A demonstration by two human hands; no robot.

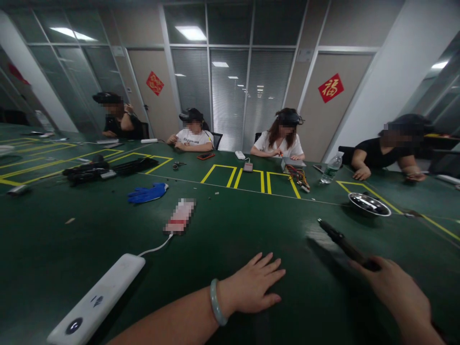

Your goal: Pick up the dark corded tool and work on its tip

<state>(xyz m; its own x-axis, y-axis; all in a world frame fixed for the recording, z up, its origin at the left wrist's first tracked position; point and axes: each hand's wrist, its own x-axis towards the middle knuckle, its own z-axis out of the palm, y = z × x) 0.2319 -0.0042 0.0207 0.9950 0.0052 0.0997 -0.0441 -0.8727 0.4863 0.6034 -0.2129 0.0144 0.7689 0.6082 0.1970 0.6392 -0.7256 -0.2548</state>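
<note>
Flat on the green tabletop [230,225], my left hand [253,282] lies with its fingers spread and nothing in it; a pale green bangle [217,303] circles the wrist. On the right, my right hand [391,287] is closed around the rear of a long dark electric screwdriver [339,239]. Its small metal tip points forward and to the left, raised above the table over its shadow. Left of my left hand, a white power bank [98,299] is joined by a white cable [156,249] to a phone [180,216] with a blurred screen.
A blue glove [148,193] and a black bundle [88,170] lie at the left. A shiny metal bowl [369,204] and a plastic bottle [331,167] stand at the right. Across the table sit several people, one near a box with coloured wires [300,179]. Yellow tape outlines mark the table.
</note>
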